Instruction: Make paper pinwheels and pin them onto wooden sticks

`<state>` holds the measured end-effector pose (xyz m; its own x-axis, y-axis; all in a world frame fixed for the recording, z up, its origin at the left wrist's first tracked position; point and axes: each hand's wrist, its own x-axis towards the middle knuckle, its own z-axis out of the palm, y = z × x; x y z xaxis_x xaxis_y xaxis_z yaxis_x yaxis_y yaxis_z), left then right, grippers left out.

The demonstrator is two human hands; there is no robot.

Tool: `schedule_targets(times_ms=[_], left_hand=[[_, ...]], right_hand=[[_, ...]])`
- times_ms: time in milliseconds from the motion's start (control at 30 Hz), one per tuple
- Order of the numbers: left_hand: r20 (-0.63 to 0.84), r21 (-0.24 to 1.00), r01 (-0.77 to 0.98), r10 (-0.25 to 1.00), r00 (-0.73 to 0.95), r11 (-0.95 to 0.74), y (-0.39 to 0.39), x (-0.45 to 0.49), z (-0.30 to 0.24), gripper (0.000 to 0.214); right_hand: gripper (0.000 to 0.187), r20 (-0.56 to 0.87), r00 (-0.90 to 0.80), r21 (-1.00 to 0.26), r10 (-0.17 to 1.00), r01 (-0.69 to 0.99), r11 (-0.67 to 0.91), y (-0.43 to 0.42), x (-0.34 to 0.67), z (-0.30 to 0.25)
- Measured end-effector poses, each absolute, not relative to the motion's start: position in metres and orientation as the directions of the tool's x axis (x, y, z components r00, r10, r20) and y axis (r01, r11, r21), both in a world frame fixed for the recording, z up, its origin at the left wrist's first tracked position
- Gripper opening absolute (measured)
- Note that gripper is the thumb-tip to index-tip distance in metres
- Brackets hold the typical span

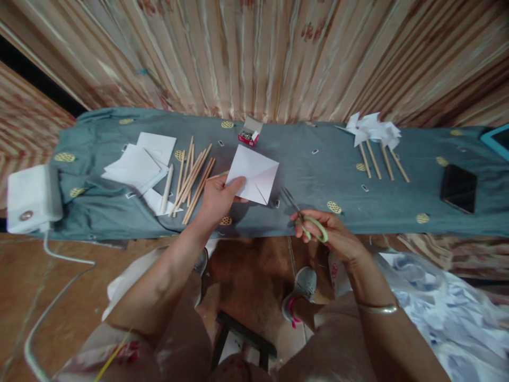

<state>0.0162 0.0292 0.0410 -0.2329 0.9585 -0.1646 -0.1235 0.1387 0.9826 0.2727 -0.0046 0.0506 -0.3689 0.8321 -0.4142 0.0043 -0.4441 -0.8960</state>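
Far left of the left grip: white paper sheets [133,167], loosely piled on teal pineapple-print cloth [302,170]. Just left of the same grip: white rod [167,188] and, close beside it, wooden dowels [194,178] in a loose bundle.

Left hand [218,200]: pinching 1 creased white paper square [251,162] near its left corner, thumb above, other fingers beneath. At the corner nearest the body: 1 dark line, apparently a slit, running toward the centre. Judged very light, thin and limp; easily bent along the creases, prone to tearing at the slit's inner end. Best held as shown, with light pressure at an uncut corner, clear of the slit. Just beyond this grip: red box of metal pins [248,138], lid raised.

Right hand [338,231]: closed around the pale green handles of scissors [294,203]; blades pointing toward the square, apart from it. Well right of and beyond this grip: white paper pinwheels [374,131], 4 sticks visible. Farther right: dark smartphone [458,188].
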Motion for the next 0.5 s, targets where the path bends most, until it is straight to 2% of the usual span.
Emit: schedule_targets(times_ms=[100,267,400,500], left_hand=[[-0.188,0.980,-0.098,0.965,-0.183,0.173,0.028,0.021,0.038,0.030],[-0.202,0.979,0.011,0.979,-0.036,0.203,0.025,0.027,0.027,0.020],[-0.201,0.969,0.164,0.976,0.082,0.185,0.021,0.029,0.024,0.027],[-0.207,0.954,0.254,0.963,0.172,0.160,0.019,0.032,0.028,0.025]], right_hand=[[0.046,-0.324,-0.152,-0.938,0.934,-0.074,-0.338,0.006,0.275,0.047],[0.046,-0.189,0.070,-0.977,0.980,-0.115,-0.180,0.020,0.272,0.040],[0.047,-0.073,0.093,-0.997,0.993,-0.027,-0.071,0.024,0.268,0.043],[0.054,-0.067,0.021,-0.998,0.998,0.014,-0.068,0.025,0.264,0.046]])
